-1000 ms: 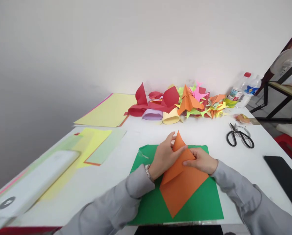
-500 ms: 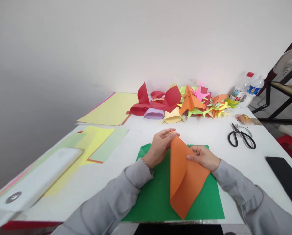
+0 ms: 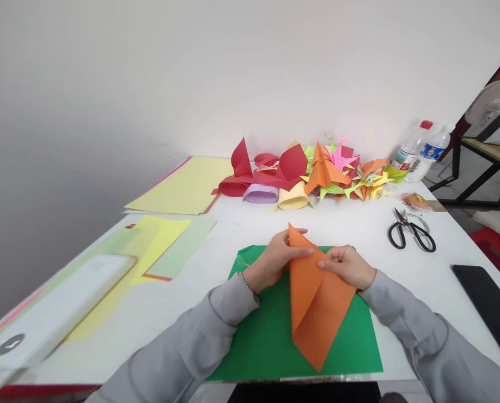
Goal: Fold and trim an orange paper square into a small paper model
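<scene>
An orange sheet of paper [image 3: 326, 313], partly folded over into a pointed shape, is held above a green sheet [image 3: 258, 347] on the white table. My left hand [image 3: 274, 256] grips its left upper side, thumb across the front and fingers behind, with the pointed tip rising just above. My right hand [image 3: 347, 267] pinches the right edge between thumb and curled fingers. The fold hangs loosely open toward the bottom, where the lower corner points down at me.
Folded paper pieces, among them an orange paper plane [image 3: 323, 168], are heaped by the wall. Scissors [image 3: 410, 229], two plastic bottles [image 3: 430, 154] and a black flat object [image 3: 482, 308] are on the right. Left lie yellow sheets [image 3: 178, 187] and a long white device [image 3: 65, 308].
The orange paper has turned, its left edge now nearly upright. My left hand went up to the tip, then slid down with its thumb across the front. My right hand kept its pinch.
</scene>
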### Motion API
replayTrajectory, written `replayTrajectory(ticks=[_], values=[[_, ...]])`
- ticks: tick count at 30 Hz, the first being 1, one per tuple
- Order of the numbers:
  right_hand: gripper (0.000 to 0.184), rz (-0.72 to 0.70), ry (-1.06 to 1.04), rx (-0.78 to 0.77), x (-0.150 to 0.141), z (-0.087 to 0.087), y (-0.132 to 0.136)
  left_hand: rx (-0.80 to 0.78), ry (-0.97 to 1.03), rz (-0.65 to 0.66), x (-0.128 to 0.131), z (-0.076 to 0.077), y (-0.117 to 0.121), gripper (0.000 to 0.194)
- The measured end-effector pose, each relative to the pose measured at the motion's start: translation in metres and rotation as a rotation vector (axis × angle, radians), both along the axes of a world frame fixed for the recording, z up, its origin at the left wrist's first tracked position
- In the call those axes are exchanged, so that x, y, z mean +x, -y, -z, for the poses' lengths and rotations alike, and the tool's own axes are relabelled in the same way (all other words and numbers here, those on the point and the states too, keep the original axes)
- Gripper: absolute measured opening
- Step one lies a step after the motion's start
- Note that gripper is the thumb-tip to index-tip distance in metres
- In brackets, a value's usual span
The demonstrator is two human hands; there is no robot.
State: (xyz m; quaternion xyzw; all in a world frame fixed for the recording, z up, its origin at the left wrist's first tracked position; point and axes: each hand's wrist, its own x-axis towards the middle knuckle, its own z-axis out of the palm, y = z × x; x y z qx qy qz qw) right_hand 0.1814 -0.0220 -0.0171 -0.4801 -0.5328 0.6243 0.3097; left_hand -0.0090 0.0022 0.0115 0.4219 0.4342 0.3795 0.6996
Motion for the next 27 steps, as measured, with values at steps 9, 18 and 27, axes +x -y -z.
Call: replayTrajectory(ticks=[9, 18, 27], values=[[0.044, -0.021, -0.027, 0.005, -0.0007, 0.0003, 0.0005, 0.077, -0.033, -0.088, -0.0036, 0.0069, -0.0011, 0.065], [0.043, 0.003, -0.084, 0.011, -0.0005, -0.0029, 0.0004, 0.092, -0.032, -0.146, -0.0015, -0.0011, 0.0017, 0.066], [0.043, 0.008, -0.078, 0.020, 0.0004, -0.0009, 0.0000, 0.095, -0.011, -0.167, 0.0003, -0.0019, 0.0032, 0.067]])
